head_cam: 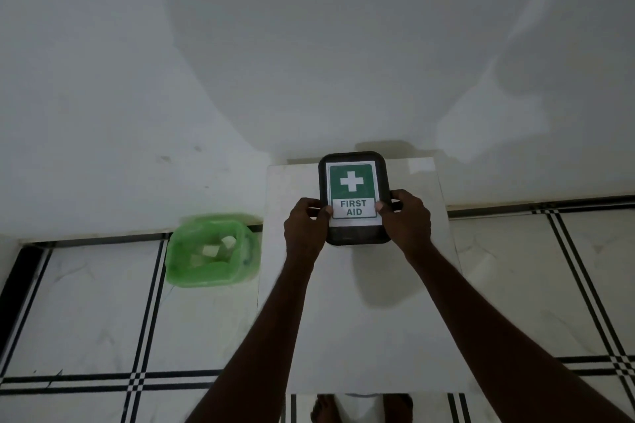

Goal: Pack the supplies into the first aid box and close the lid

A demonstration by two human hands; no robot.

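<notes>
A black first aid box (354, 182) with a green-and-white "FIRST AID" label on its lid stands at the far end of a small white table (360, 302). The lid lies flat on the box. My left hand (305, 223) grips the box's left side, thumb on the label. My right hand (407, 216) grips the right side, thumb on the lid's edge. No loose supplies show on the table; the box's inside is hidden.
A green plastic bin (213, 251) lined with a bag, with white scraps inside, stands on the tiled floor left of the table. A white wall rises just behind the box. My bare feet (326, 409) show below the table's near edge.
</notes>
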